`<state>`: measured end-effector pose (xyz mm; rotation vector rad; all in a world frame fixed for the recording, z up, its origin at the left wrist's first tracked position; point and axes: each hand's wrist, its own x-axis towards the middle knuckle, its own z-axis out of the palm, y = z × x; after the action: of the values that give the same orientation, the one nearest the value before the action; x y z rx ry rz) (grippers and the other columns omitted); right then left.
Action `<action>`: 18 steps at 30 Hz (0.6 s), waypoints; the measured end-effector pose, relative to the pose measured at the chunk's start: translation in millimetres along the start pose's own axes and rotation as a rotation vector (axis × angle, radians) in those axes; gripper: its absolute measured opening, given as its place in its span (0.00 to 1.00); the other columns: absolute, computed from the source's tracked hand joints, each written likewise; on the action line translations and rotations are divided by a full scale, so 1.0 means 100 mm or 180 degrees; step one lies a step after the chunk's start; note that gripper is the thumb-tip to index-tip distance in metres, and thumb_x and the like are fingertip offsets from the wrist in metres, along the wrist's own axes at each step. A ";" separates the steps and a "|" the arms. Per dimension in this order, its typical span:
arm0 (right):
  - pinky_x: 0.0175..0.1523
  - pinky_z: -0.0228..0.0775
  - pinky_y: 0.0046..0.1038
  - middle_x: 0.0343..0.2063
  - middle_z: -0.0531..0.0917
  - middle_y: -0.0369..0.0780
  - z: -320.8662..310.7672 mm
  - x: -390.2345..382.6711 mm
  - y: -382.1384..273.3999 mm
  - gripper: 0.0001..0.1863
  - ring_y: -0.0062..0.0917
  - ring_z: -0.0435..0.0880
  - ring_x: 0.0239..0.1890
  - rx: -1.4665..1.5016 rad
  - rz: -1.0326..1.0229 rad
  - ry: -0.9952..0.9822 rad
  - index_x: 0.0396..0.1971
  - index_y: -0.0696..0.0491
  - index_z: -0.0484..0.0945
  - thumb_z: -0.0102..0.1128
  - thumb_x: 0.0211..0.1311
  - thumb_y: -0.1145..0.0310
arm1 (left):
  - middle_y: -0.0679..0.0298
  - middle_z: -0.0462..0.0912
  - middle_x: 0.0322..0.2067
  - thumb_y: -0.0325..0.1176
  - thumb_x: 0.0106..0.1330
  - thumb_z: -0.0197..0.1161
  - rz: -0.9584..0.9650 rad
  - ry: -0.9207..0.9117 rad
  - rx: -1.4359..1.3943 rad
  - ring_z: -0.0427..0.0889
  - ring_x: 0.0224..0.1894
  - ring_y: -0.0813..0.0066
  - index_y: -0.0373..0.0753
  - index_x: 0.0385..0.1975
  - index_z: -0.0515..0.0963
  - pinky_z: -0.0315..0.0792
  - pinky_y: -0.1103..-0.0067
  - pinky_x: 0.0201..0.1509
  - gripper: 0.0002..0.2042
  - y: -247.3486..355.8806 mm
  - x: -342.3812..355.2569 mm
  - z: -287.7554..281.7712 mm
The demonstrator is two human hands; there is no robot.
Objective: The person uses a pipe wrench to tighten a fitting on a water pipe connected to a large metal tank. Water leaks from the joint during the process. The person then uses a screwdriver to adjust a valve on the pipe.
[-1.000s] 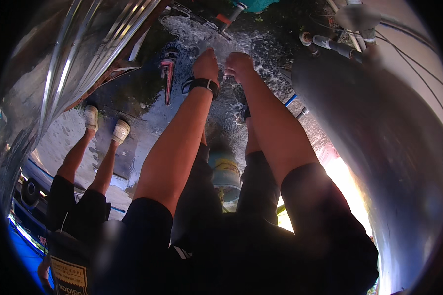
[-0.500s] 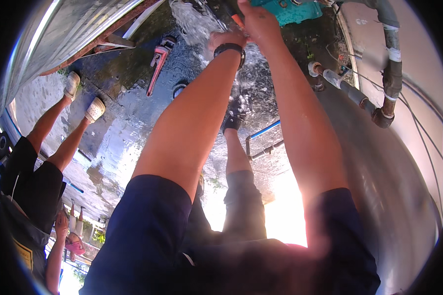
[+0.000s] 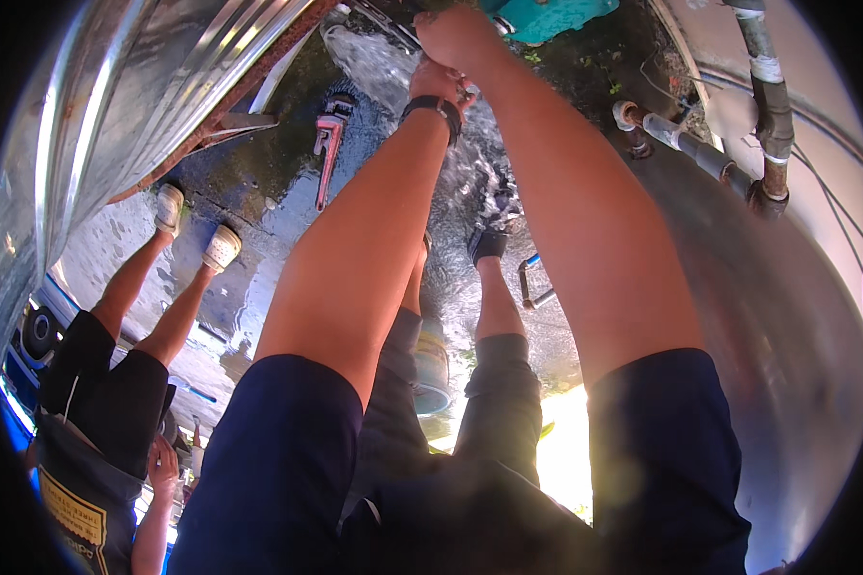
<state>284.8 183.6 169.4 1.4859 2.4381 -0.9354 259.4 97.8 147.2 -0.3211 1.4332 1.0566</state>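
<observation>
Both arms reach to the top of the view, where water gushes point(image 3: 369, 67) beside and below my hands. My left hand point(image 3: 441, 82), with a dark band at the wrist, is closed; what its fingers grip is hidden. Just above it, touching or nearly so, my right hand point(image 3: 458, 40) is closed too, its grip turned from view. A thin metal bar point(image 3: 385, 21) runs up and left from the hands; I cannot tell whether either holds it. Left of my left forearm, a red pipe wrench point(image 3: 329, 144) lies on the wet ground.
A teal container point(image 3: 556, 17) sits at the top right. Jointed pipes point(image 3: 681, 139) stand by the wall and a large metal tank point(image 3: 738, 335) on the right. Corrugated metal point(image 3: 153, 86) fills the upper left. Another person in light clogs point(image 3: 222, 247) stands at left; a bucket point(image 3: 431, 374) is behind.
My right hand has moved left, over my left hand, and the orange piece seen between them is now out of sight. The whole view has shifted slightly.
</observation>
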 end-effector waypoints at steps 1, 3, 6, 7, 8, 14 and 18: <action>0.52 0.79 0.49 0.41 0.87 0.55 0.01 -0.03 -0.02 0.22 0.51 0.87 0.46 0.0154 0.0211 0.0042 0.38 0.59 0.87 0.51 0.71 0.56 | 0.67 0.86 0.30 0.63 0.74 0.51 -0.0128 -0.0125 -0.0993 0.83 0.31 0.72 0.50 0.47 0.81 0.72 0.73 0.37 0.24 -0.02 -0.01 -0.05; 0.47 0.82 0.48 0.42 0.88 0.51 0.00 -0.08 -0.08 0.26 0.45 0.89 0.46 0.0433 0.0607 0.0014 0.44 0.57 0.86 0.49 0.76 0.48 | 0.72 0.84 0.31 0.65 0.74 0.50 -0.0087 -0.0066 -0.1404 0.76 0.27 0.75 0.48 0.42 0.79 0.67 0.71 0.33 0.25 -0.09 0.05 -0.04; 0.58 0.77 0.48 0.50 0.87 0.50 -0.05 -0.13 -0.13 0.29 0.47 0.85 0.55 0.0612 0.0802 -0.0219 0.48 0.54 0.87 0.42 0.77 0.47 | 0.71 0.84 0.34 0.64 0.75 0.49 0.0097 0.0316 -0.1196 0.77 0.30 0.74 0.48 0.43 0.79 0.68 0.70 0.35 0.25 -0.21 0.19 0.01; 0.58 0.77 0.48 0.50 0.87 0.50 -0.08 -0.15 -0.16 0.29 0.47 0.85 0.55 0.0566 0.0719 -0.0174 0.48 0.54 0.87 0.43 0.78 0.47 | 0.71 0.84 0.34 0.63 0.76 0.48 0.0011 0.0206 -0.1491 0.78 0.31 0.74 0.48 0.43 0.78 0.69 0.70 0.35 0.24 -0.21 0.23 0.01; 0.58 0.78 0.48 0.50 0.87 0.50 -0.11 -0.18 -0.18 0.28 0.47 0.85 0.55 0.0686 0.0849 -0.0251 0.49 0.54 0.86 0.43 0.77 0.47 | 0.71 0.84 0.35 0.63 0.76 0.48 -0.0014 0.0182 -0.1527 0.78 0.32 0.73 0.48 0.44 0.78 0.69 0.70 0.36 0.24 -0.21 0.25 0.01; 0.57 0.78 0.46 0.53 0.85 0.48 -0.35 -0.29 -0.25 0.27 0.44 0.84 0.57 0.0593 0.0833 -0.0464 0.54 0.53 0.83 0.45 0.77 0.48 | 0.70 0.84 0.38 0.59 0.79 0.43 -0.0174 0.0178 -0.1559 0.80 0.37 0.70 0.50 0.46 0.77 0.72 0.67 0.39 0.21 0.00 0.08 -0.03; 0.58 0.78 0.46 0.53 0.86 0.47 -0.37 -0.25 -0.21 0.25 0.43 0.84 0.57 0.1042 0.1042 -0.0553 0.54 0.53 0.83 0.48 0.75 0.49 | 0.69 0.84 0.40 0.56 0.82 0.40 -0.0342 0.0274 -0.1253 0.81 0.41 0.68 0.50 0.48 0.76 0.73 0.65 0.41 0.20 0.26 -0.14 -0.03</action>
<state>286.5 179.5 218.8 1.7492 1.9107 -1.3655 240.7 103.9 169.0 -0.7262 1.2613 1.2458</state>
